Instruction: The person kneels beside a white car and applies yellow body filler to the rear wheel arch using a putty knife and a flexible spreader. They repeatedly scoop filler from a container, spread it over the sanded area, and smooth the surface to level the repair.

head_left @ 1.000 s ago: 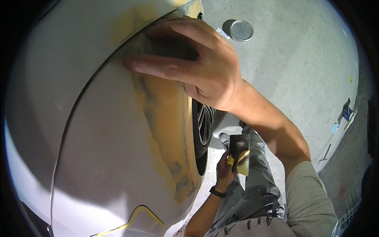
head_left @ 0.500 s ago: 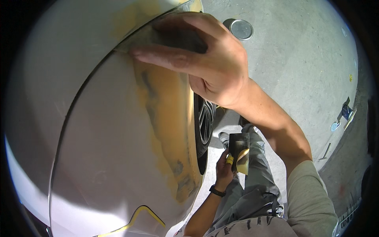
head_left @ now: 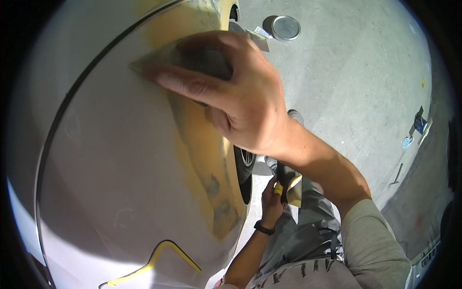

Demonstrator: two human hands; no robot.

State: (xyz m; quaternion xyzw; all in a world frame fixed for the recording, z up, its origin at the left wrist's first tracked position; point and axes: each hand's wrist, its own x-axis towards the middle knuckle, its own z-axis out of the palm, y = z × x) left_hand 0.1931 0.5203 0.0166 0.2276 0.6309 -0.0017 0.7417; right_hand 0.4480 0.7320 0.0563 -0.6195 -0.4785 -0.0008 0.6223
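Observation:
On the white car panel [head_left: 110,159], a strip of yellow-tan filler [head_left: 195,139] with grey patches runs down beside the wheel arch. My right hand [head_left: 255,91] is closed on a flat grey spreader [head_left: 202,61], thumb on one side and fingers on the other. The spreader lies against the panel over the upper filler, its thin corner reaching left. Lower down, my left hand [head_left: 273,204] grips a dark rectangular mixing plate [head_left: 288,174] bearing a smear of pale yellow putty [head_left: 294,190]. Something yellow shows at its fingers.
A wheel [head_left: 244,166] sits in the arch close to my legs. On the grey concrete floor stand a round can [head_left: 286,28] and, beside it, a flat sheet [head_left: 258,39]. Small tools [head_left: 420,124] lie farther right. Yellow tape [head_left: 166,242] edges a panel line.
My right hand and the spreader have moved down and slightly left across the panel. The view has shifted, showing more filler at the top. My left hand still holds the plate.

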